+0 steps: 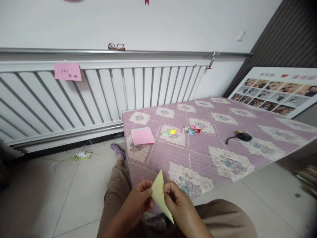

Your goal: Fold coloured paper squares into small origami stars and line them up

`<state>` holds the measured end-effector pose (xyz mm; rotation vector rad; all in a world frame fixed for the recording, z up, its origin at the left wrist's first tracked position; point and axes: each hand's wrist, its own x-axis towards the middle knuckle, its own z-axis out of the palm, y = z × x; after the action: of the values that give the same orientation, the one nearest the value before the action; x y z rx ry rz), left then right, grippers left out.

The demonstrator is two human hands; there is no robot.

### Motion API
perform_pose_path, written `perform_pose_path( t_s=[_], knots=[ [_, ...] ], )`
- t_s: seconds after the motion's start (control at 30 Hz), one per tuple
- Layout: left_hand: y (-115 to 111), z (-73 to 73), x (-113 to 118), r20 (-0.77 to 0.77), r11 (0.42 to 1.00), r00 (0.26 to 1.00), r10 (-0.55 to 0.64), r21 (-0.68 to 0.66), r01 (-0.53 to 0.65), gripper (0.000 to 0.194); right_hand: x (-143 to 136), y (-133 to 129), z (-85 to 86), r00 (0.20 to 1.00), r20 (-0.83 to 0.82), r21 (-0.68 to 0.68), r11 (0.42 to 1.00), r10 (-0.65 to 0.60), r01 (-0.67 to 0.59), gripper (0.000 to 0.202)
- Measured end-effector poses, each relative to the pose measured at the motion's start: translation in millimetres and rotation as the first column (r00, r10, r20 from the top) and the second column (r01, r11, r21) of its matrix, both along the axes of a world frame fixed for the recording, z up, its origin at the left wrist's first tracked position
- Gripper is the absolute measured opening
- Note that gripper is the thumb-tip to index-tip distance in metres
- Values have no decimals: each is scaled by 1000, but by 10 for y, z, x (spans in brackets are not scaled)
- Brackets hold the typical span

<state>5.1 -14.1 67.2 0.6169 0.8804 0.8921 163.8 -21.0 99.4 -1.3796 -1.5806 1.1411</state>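
A yellow sheet of paper (159,195), folded into a triangle, is held over the near edge of the cloth-covered table (158,158). My left hand (140,201) pinches its left side between thumb and fingers. On the other side, my right hand (179,205) grips the paper's right edge, fingers curled. Beyond them lies a stack of square paper (143,136) with a pink sheet on top. To its right, several small folded paper pieces (172,132) in green, yellow, pink, blue and red form a loose row.
A black object with a strap (244,136) lies on the table's right part. Behind the table stands a white radiator (158,86) with a pink note (67,71); glasses (116,47) rest above. A photo board (274,91) leans at right. A power strip (83,155) is on the floor.
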Motion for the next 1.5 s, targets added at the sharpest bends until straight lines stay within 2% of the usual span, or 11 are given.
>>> perform_pose_path(
  t_s=[0.23, 0.4, 0.57, 0.67, 0.77, 0.93, 1.07, 1.1, 1.2, 1.33, 1.5],
  knots=[
    [-4, -54, -20, 7, 999, 999, 34, 2, -34, 39, 23, -5, 108, 990, 29, -12, 990, 137, -137, 23],
    [-4, -72, -44, 158, 998, 987, 18, -69, -7, 37, 116, -20, 239, 944, 128, 27, 950, 304, -310, 19],
    [-61, -52, -24, 254, 989, 966, -45, -122, 78, 36, 103, -20, 300, 907, 176, 96, 911, 382, -402, 23],
    [-84, -14, 11, 197, 985, 978, -68, -141, 97, 36, 69, -14, 315, 865, 274, 135, 874, 420, -467, 21],
    [-88, 7, 38, 52, 990, 994, -95, -103, 100, 36, 68, -11, 310, 833, 379, 145, 864, 403, -483, 21],
    [-88, 18, 18, -228, 973, 971, -71, 200, 118, 36, 102, -8, 309, 818, 422, 156, 857, 392, -491, 21],
    [-89, 147, -65, -409, 863, 912, -28, 451, 229, 43, 128, -16, 330, 816, 397, 148, 848, 420, -508, 21],
    [-84, 207, -89, -457, 816, 889, -27, 503, 284, 42, 135, -21, 334, 816, 395, 148, 847, 423, -510, 21],
    [-47, 404, -148, -554, 609, 833, -14, 656, 446, 42, 156, -36, 337, 809, 413, 151, 845, 418, -513, 19],
    [32, 543, -168, -645, 475, 762, -47, 657, 585, 35, 173, -48, 336, 804, 440, 142, 853, 400, -502, 15],
    [98, 565, -179, -772, 379, 635, -11, 585, 717, 26, 205, -56, 330, 804, 420, 141, 845, 420, -515, 14]
  ],
)
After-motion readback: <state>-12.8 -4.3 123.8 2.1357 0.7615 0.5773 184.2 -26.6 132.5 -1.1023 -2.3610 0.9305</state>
